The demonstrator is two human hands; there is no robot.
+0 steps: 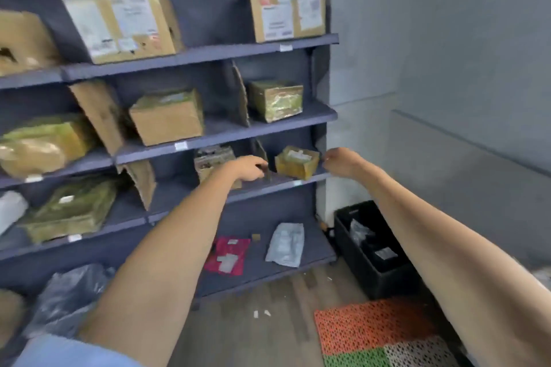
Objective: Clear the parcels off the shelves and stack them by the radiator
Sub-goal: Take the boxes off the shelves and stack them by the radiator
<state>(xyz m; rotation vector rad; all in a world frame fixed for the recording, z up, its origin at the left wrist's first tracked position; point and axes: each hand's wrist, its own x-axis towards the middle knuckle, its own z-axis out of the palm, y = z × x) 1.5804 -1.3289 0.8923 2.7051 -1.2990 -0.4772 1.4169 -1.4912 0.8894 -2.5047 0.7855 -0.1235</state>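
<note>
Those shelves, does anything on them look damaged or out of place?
Yes. The cardboard dividers lean instead of standing upright, and one has a torn top edge. The big box at top left has a ragged hole. A red mailer and grey mailer lie loose on the bottom shelf.

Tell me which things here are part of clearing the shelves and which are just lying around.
Part of the job:
- small box between the left hand and right hand
- taped box on the shelf above
- labelled carton on the top shelf
- red mailer and grey mailer on the bottom shelf

Just lying about:
- black crate on the floor
- orange mat
</note>
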